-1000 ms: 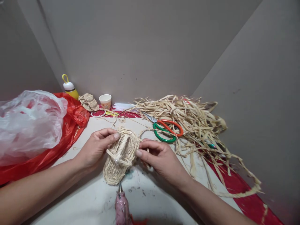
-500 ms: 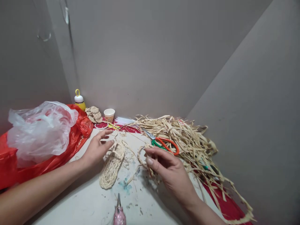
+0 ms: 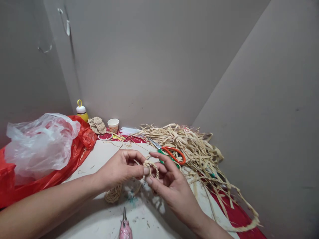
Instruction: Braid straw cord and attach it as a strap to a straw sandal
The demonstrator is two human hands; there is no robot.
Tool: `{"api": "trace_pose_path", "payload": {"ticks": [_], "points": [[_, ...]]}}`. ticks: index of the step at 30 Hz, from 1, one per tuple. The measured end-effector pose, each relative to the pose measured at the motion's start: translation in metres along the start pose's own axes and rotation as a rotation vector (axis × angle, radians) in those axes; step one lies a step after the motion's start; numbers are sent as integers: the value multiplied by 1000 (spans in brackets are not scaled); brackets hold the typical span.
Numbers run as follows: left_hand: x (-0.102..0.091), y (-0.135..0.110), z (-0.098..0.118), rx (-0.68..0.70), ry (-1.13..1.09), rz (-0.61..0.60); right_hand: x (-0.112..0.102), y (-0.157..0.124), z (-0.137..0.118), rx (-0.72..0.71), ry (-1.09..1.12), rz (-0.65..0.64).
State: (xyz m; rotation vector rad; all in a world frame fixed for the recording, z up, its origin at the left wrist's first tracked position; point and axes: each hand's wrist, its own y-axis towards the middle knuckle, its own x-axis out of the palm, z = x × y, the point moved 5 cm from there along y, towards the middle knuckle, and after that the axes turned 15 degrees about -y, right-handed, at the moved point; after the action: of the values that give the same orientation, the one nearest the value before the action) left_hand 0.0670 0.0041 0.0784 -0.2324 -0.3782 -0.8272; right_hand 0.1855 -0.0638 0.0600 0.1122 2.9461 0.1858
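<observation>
Both hands meet over the white board (image 3: 99,156) and pinch a thin braided straw cord (image 3: 151,167) that curls into a small loop. My left hand (image 3: 122,167) grips it between thumb and fingers. My right hand (image 3: 166,181) holds the other side with curled fingers. A small woven straw sandal (image 3: 113,194) lies flat on the board beneath my left hand, mostly hidden by it. The metal tip of a pink glue gun (image 3: 125,225) pokes up at the bottom edge, just below the hands.
A pile of loose dried straw strips (image 3: 196,149) spreads at the right, with orange-and-green scissors (image 3: 169,153) on it. Red and clear plastic bags (image 3: 42,146) bulge at the left. A yellow bottle (image 3: 81,111), a woven piece (image 3: 97,124) and a paper cup (image 3: 113,125) stand by the grey wall.
My left hand has left the straw sandal lying on the board and moved right to join my right hand on the braided cord, which is now raised.
</observation>
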Motion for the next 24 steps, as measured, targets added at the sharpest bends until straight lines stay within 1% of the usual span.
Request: {"api": "trace_pose_path", "payload": {"ticks": [5,10,13,19,24], "points": [[2,2,2,26,-16,13,-4,-1,-1,-43,-54,33],[-4,3,-1,30,-118,31,-14,-4,-2,-139,-196,193],[-7,2,-4,-3,-153,41,-16,-4,-3,-161,-264,245],[-9,2,-7,-37,-135,40,-16,-3,-5,-121,-296,259],[-10,2,-10,-53,-66,31,-18,-2,-6,-121,-366,266]]}}
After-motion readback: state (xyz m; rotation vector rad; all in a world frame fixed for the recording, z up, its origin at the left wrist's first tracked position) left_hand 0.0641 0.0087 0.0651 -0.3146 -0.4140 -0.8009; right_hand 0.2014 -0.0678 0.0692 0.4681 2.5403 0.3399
